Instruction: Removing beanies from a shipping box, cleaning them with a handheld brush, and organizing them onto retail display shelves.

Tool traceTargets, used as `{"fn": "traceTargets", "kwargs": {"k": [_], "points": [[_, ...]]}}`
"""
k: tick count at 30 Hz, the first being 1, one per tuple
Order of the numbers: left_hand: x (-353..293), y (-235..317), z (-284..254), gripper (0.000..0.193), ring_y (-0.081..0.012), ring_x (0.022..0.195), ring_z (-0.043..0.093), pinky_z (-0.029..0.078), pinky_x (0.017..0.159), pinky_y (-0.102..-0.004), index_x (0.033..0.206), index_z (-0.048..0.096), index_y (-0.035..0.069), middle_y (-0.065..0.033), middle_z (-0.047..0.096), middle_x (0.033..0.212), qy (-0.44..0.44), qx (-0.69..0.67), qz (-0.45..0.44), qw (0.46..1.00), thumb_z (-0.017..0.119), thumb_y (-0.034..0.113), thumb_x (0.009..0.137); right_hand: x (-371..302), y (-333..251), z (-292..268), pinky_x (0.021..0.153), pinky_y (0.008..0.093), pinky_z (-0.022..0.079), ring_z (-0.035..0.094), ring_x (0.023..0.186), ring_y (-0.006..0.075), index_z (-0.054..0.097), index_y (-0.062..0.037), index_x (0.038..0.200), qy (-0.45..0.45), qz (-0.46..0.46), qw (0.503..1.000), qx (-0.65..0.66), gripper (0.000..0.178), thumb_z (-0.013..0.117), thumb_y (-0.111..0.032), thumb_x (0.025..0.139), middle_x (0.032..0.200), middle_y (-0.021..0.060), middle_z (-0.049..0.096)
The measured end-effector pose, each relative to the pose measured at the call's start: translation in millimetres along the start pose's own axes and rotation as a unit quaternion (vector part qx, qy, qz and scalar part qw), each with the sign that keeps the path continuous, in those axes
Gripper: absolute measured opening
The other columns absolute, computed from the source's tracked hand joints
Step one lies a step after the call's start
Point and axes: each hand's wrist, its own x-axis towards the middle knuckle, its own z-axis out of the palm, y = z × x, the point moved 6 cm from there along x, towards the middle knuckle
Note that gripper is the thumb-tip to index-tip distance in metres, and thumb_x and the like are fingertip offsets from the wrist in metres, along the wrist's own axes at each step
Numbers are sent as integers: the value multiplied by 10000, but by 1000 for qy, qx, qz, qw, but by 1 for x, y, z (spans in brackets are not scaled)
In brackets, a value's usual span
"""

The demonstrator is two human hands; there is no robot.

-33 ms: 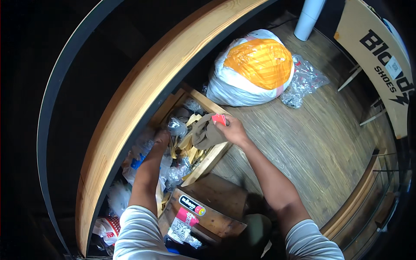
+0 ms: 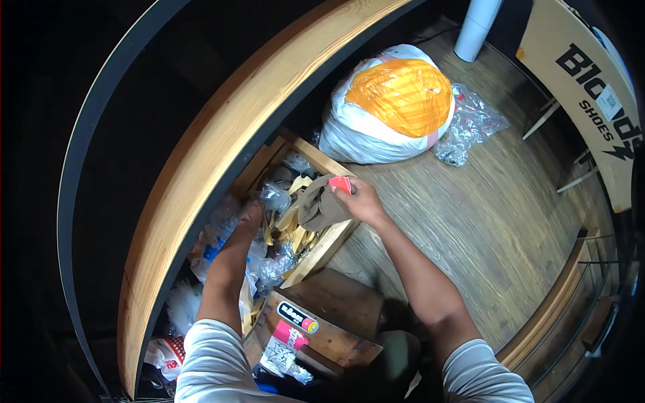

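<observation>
My right hand [image 2: 363, 201] is closed on a soft grey-brown cloth item [image 2: 321, 207] with a red tag [image 2: 341, 185] under the thumb. The cloth hangs over the right side of an open wooden drawer [image 2: 316, 258], and its exact kind is unclear. Deep in the drawer's left part, my left hand [image 2: 252, 213] is among clear plastic bags [image 2: 275, 196]. Its fingers are mostly hidden. Pale wooden pieces [image 2: 287, 220], perhaps hangers or shoe trees, lie jumbled between the hands with more crumpled plastic [image 2: 275, 265].
A wooden counter edge [image 2: 201, 134] curves above the drawer on the left. Beyond the drawer, a big white sack [image 2: 363, 148] with an orange patch stands on the wooden floor, beside crumpled clear plastic [image 2: 470, 124]. A brown wooden box [image 2: 336, 329] with stickers is close to me.
</observation>
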Motion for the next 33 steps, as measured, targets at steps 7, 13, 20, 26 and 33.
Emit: {"fn": "traceTargets", "kwargs": {"k": [7, 13, 20, 26, 33], "points": [[-17, -36, -174, 285, -371, 1144, 602, 492, 971, -412, 1100, 690, 76, -177, 599, 1294, 10, -400, -37, 916, 540, 86, 858, -21, 12, -16, 837, 330, 517, 701, 929, 213, 721, -78, 1106, 33, 55, 996, 66, 334, 715, -314, 870, 1003, 114, 742], [-58, -79, -238, 230, -370, 1125, 591, 485, 950, -414, 1072, 684, 60, -196, 609, 1213, 80, -574, -61, 813, 568, 63, 874, -48, -7, -39, 828, 330, 516, 700, 916, 205, 726, -57, 1073, 80, 66, 989, 104, 318, 713, -299, 866, 979, 111, 743], [-102, -59, -386, 125, -365, 941, 621, 516, 831, -430, 960, 689, 24, -163, 627, 976, 249, -598, 20, 761, 643, 19, 844, -95, -69, -73, 830, 360, 523, 705, 936, 265, 715, -65, 1068, 113, 92, 989, 26, 294, 693, -281, 870, 989, 150, 734], [-134, -74, -513, 91, -297, 952, 636, 506, 815, -355, 958, 685, 13, -148, 628, 1008, 293, -722, -1, 627, 685, 9, 867, -144, -101, -139, 859, 386, 509, 684, 977, 304, 674, -55, 1105, 249, 120, 961, 4, 303, 664, -266, 888, 1008, 173, 709], [-179, -96, -581, 542, -203, 1218, 545, 467, 1011, -335, 1497, 317, 55, -150, 472, 1433, 110, -981, -125, 101, 502, 1, 990, -211, -201, -220, 881, 386, 500, 675, 996, 283, 647, -42, 1126, 380, 127, 915, 47, 255, 628, -205, 931, 1034, 157, 709]]}}
